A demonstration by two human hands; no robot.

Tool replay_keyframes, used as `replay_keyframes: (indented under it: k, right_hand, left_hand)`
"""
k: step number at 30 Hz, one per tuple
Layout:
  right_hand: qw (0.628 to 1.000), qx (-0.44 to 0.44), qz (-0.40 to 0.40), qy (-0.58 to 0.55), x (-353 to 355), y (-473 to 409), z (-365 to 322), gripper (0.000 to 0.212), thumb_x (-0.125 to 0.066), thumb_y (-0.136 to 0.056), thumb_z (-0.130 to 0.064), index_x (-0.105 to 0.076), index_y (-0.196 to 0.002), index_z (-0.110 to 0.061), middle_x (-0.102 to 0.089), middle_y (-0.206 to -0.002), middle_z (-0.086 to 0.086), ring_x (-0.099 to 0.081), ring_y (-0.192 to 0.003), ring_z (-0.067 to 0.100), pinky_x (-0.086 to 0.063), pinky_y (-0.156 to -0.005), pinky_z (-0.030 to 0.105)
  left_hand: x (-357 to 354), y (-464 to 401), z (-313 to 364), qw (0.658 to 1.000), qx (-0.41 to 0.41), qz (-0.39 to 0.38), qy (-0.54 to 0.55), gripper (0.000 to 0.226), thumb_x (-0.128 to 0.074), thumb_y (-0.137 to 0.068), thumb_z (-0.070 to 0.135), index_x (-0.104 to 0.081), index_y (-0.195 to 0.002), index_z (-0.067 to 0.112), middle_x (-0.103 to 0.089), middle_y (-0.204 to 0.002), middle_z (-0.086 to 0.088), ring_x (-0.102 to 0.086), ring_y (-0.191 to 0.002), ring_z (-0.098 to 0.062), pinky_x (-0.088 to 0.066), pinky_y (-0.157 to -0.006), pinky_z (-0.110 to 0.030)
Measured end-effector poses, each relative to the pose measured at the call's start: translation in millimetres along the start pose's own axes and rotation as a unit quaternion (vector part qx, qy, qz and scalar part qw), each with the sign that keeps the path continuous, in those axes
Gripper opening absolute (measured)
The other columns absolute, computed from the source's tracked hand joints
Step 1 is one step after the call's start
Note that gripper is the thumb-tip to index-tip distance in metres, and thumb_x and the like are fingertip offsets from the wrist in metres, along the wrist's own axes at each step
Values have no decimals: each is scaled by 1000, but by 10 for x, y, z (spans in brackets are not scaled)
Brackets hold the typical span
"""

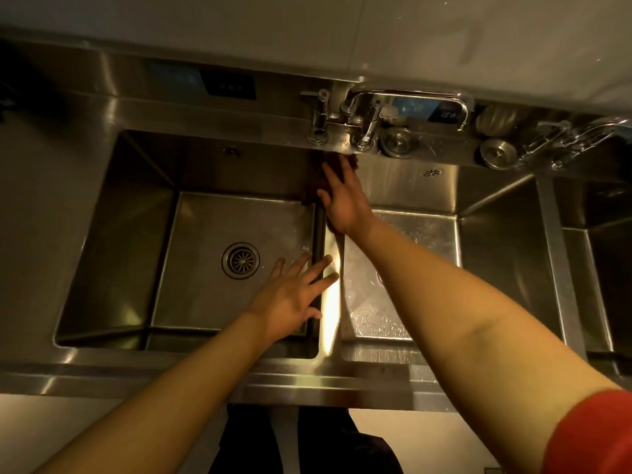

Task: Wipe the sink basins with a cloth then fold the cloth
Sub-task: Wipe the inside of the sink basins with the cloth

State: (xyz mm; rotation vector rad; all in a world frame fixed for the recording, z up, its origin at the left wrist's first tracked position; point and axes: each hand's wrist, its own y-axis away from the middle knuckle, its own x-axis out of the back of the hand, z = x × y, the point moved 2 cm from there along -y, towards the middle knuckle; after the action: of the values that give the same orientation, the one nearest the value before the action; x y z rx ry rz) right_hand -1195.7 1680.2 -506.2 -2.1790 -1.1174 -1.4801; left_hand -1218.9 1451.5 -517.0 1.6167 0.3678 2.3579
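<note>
While your right hand (343,200) pressed flat what looked like the dark cloth (313,186) against the divider's (330,285) far end, your left hand (294,295), fingers spread, braced nearer; wiping was underway, basins next.

Both forearms were bare; a red sleeve (588,436) covered the right upper arm, dark trousers (307,446) below.

Brushed stainless steel formed the sink basins (102,241), gleaming where light struck the divider (330,302). The faucet (362,111) shone in polished chrome; the dark cloth (313,189) looked soft, matt and fuzzy.
</note>
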Motion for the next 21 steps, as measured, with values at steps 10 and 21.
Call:
replay_keyframes:
  k: [10, 21]
  right_hand:
    - [999, 21, 10, -23, -382, 1558, -174, 57, -53, -104, -32, -38, -156, -15, -12, -168, 18, -20, -152, 40, -23, -124, 46]
    - [998, -26, -27, 42, -812, 2773, -422, 59, -53, -102, -28, -33, -158, -28, -2, -171, 3, -4, -156, 39, -12, -126, 51]
  left_hand:
    - [-585, 1013, 484, 999, 7, 36, 19, 60, -47, -100, 43, -34, -159, 36, -33, -167, 7, -43, -147, -27, -43, -112, -57]
    - [-848, 1572, 139, 998, 50, -41, 9, 70, -43, -102, 43, -9, -163, 42, -16, -172, 9, -21, -158, -27, -21, -120, -60]
